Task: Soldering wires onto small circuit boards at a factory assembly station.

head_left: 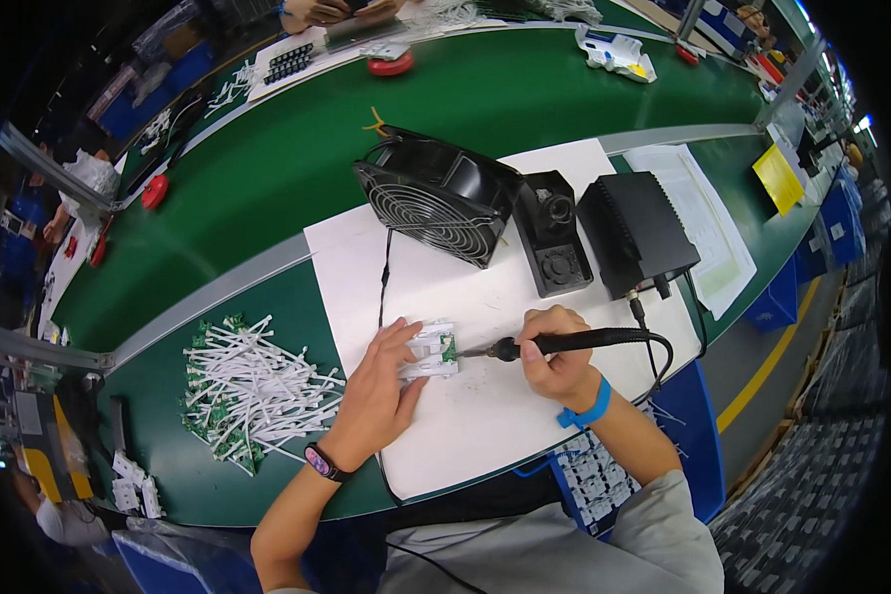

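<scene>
My left hand (pixel 374 388) presses a white plastic housing (pixel 428 348) down on the white board, fingers and thumb on either side of it. A small green circuit board (pixel 448 346) shows at the housing's right end. In my right hand (pixel 556 354) is a soldering iron (pixel 594 341), gripped like a pen, its tip at or very near the circuit board. To the left of my left hand lies a heap of white cables with green circuit boards (pixel 257 391). My left wrist wears a band with a screen, my right a blue strap.
Beyond my hands stand a black fan (pixel 441 193), a black iron holder (pixel 554 238) and a black soldering station (pixel 641 233). Paper sheets (pixel 698 223) lie to the right. A blue bin (pixel 698 445) with white parts sits below the table edge. Another person's hands (pixel 317 12) show across the green belt.
</scene>
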`<state>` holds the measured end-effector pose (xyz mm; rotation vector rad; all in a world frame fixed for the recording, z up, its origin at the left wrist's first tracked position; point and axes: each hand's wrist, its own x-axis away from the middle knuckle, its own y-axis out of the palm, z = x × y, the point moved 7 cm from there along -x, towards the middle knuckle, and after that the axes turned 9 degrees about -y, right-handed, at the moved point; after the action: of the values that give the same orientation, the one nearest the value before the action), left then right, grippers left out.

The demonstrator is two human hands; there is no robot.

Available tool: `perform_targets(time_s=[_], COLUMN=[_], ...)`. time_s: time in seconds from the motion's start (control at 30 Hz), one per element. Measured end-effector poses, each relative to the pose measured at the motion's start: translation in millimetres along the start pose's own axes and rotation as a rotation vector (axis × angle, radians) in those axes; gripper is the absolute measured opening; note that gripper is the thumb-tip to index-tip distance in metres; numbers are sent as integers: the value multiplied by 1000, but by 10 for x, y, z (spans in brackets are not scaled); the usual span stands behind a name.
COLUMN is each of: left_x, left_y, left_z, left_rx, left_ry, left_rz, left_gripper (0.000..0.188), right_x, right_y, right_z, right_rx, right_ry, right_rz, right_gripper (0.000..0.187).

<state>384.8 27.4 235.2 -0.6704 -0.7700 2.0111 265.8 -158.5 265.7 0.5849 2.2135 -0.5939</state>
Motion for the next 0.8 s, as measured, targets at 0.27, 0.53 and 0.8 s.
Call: perform_targets(time_s=[0.27,0.53,0.8], left_x=[-7,-8,-13], left_y=[13,18,19], left_z=[11,9,9], left_rx=[7,33,35], left_ry=[-20,-38,-40], left_rz=[-14,-16,-18], left_gripper=[39,37,36], right_x=[-5,-9,-11], right_y=[14,19,10], right_z=[8,12,16], right_rx=[-23,-30,-5], right_ry=[20,28,14], right_rz=[5,-4,-31], right_gripper=[12,13,17])
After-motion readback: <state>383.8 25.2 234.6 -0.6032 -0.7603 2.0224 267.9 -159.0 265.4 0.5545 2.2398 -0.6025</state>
